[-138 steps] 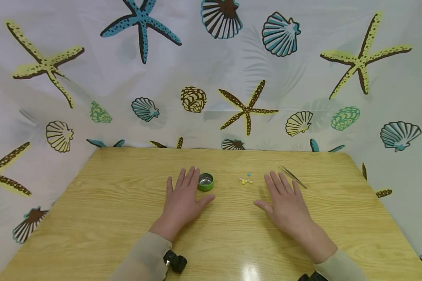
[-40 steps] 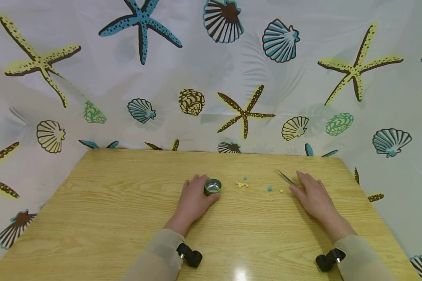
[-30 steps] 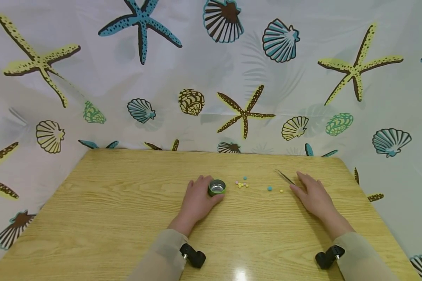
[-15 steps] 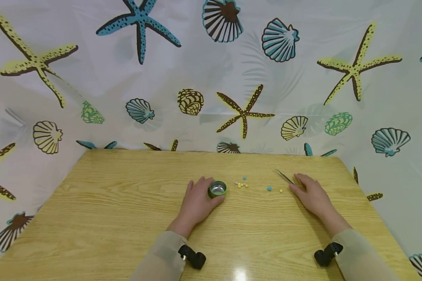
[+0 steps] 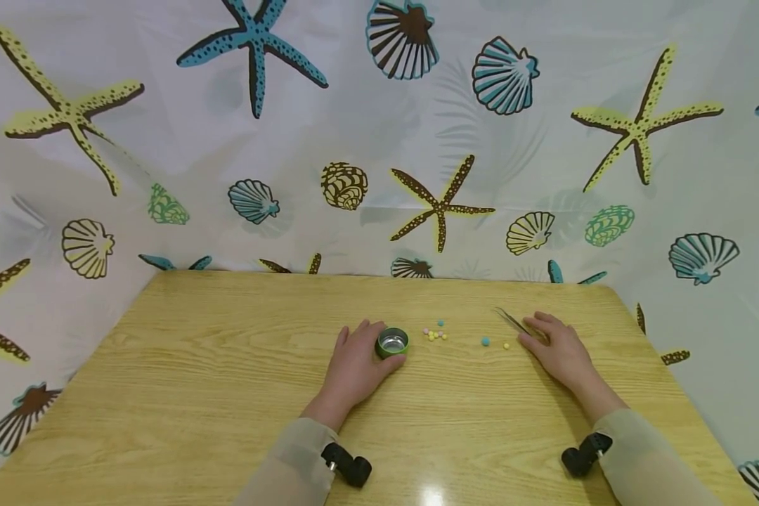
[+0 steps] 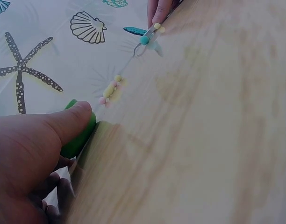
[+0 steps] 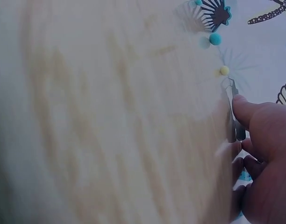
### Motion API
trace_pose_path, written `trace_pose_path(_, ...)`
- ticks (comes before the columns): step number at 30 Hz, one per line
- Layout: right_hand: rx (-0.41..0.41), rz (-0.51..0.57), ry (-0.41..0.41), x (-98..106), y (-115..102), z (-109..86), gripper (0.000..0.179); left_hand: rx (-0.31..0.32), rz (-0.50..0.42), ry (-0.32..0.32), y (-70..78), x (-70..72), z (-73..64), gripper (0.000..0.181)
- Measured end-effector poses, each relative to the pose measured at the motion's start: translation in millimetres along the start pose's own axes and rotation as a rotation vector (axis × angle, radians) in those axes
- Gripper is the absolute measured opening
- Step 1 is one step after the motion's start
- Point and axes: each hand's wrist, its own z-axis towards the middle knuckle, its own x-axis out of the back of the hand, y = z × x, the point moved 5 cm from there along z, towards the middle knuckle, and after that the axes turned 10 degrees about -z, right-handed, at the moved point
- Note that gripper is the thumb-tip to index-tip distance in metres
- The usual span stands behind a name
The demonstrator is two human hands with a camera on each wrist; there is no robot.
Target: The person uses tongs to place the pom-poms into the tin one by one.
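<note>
My left hand grips a small round green tin, fingers behind it and thumb along its near side. The tin stands upright, showing a bare silvery inside. At the right, my right hand holds a pair of thin metal tweezers by the rear end, their tips pointing away to the left. In the right wrist view the thumb lies against the tweezers, which lie at the tabletop. Between the hands sit a larger blue ball and a small yellow ball.
Just right of the tin is a cluster of several small yellow and pink balls, with a small blue ball behind. The wooden table ends at a white cloth printed with shells and starfish.
Both hands lay spread flat at first. My left hand took hold of the tin and shifted it slightly right. My right hand moved right to the tweezers, its fingers drawing in on them.
</note>
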Motion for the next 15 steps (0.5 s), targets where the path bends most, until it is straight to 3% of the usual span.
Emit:
trace_pose_path(7, -0.017, 0.026, 0.031, -1.2, 2.2, 2.2, 0.047, -0.011, 0.0, 0.009, 0.8, 0.3, -2.1, 0.071)
trace_pose_path(15, -0.098, 0.095, 0.048, -2.4, 4.1, 7.8, 0.04, -0.016, 0.01, 0.012, 1.3, 0.5, -2.1, 0.07)
